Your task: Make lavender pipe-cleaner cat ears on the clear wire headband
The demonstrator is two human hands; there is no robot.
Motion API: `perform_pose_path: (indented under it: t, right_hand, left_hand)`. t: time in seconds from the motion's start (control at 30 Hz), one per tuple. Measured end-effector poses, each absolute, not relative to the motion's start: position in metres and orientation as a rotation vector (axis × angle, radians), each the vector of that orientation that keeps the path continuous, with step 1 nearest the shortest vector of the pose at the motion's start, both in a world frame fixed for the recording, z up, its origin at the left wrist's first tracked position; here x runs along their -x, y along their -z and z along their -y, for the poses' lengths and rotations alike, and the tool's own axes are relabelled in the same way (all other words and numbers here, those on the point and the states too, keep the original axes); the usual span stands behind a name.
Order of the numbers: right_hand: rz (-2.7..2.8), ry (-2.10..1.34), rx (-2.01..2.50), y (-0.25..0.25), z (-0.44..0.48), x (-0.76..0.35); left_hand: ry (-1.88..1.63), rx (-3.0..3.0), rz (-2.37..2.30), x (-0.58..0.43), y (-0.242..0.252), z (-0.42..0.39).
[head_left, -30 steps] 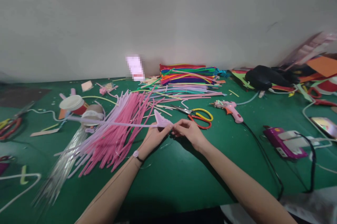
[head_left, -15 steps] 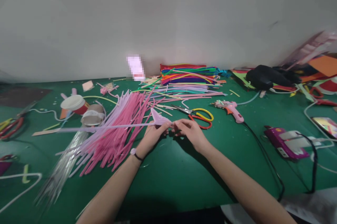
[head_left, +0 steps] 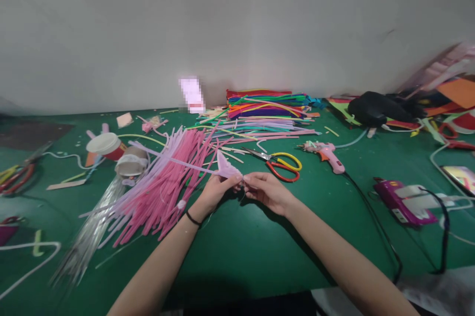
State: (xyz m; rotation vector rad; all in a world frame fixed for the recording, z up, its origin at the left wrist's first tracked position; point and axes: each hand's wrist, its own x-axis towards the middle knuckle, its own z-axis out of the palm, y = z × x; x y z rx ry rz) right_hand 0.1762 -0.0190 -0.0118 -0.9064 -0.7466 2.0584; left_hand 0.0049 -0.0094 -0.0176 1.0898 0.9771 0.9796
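My left hand (head_left: 214, 191) and my right hand (head_left: 267, 191) meet over the green table (head_left: 241, 251), both pinched on a lilac pipe cleaner (head_left: 174, 161). Its near end is bent into a small pointed loop (head_left: 227, 168) between my fingertips. The long free end slants up and left over a heap of pink pipe cleaners (head_left: 166, 182). A black band sits on my left wrist.
Yellow-and-red scissors (head_left: 280, 163) and a pink glue gun (head_left: 325, 154) lie just beyond my hands. A stack of coloured pipe cleaners (head_left: 265, 108) sits by the white wall. Paper cups (head_left: 106, 145) stand at left, a purple device (head_left: 403, 201) with cables at right.
The lilac pipe cleaner's free end has swung from level at the left to slanting up toward the far left. My hands stayed together, shifting slightly nearer.
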Motion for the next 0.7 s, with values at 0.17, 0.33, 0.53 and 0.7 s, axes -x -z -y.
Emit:
perform_pose_path:
  t: [0.17,0.33,0.53,0.7]
  right_hand:
    - [0.854,-1.910,0.939,0.0105,0.0196,-0.1719]
    - [0.913,-1.816,0.981,0.0061,0.0176,-0.1692]
    - [0.941,-1.854,0.979,0.0059,0.0181,-0.1693]
    - [0.967,-1.786,1.054,0.0095,0.0180,-0.1678]
  left_hand:
    - [-0.984,-1.121,-0.936,-0.0071,0.0170,0.0092]
    - [-0.952,-1.102,-0.952,-0.0092,0.0222,0.0080]
    - [-0.949,-1.240,-0.967,-0.0080,0.0194,0.0073]
    - [-0.937,-1.318,-0.974,-0.0076,0.0185,0.0075]
